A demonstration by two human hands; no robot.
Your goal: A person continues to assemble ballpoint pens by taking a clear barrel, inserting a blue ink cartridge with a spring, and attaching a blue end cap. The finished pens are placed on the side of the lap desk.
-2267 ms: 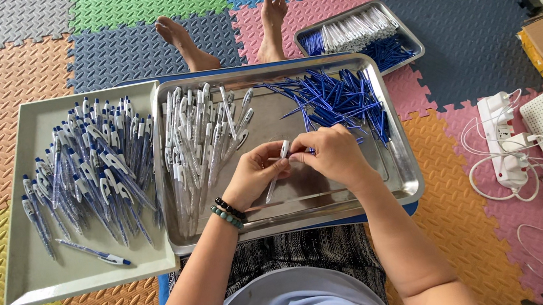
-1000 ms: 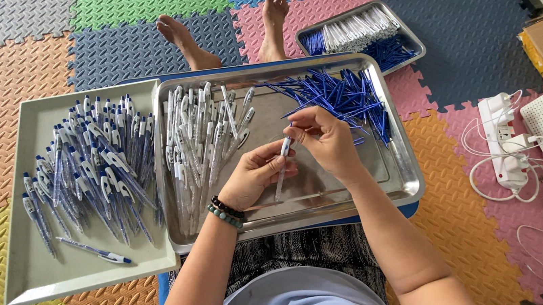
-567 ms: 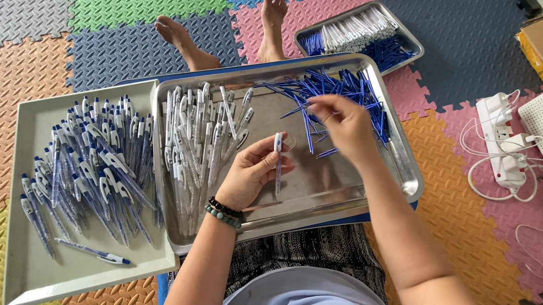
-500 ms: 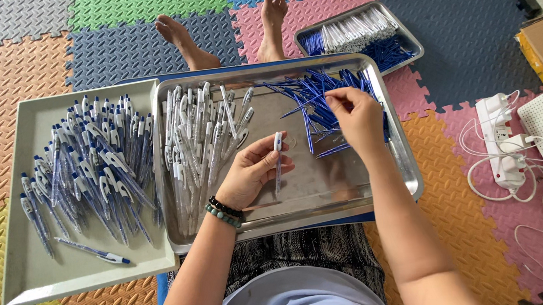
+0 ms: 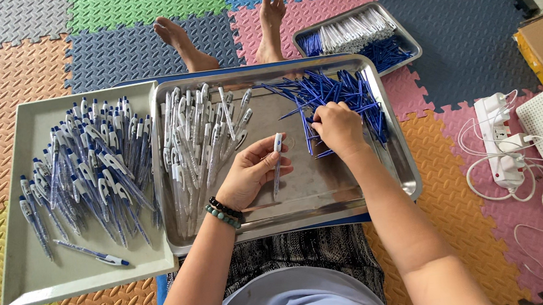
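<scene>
1. Our left hand (image 5: 247, 176) pinches a clear pen barrel (image 5: 278, 165) over the steel tray (image 5: 331, 193).
2. Our right hand (image 5: 337, 128) is curled down into the blue refill pile (image 5: 339, 90), fingers closing on refills.
3. Finished pens (image 5: 83, 174) fill the white tray (image 5: 26, 269).

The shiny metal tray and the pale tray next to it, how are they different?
The shiny metal tray holds clear pen barrels and loose blue refills; the pale plastic tray holds finished pens. Both hands work over the metal tray, none over the pale one. Both are rectangular and shallow.
</scene>
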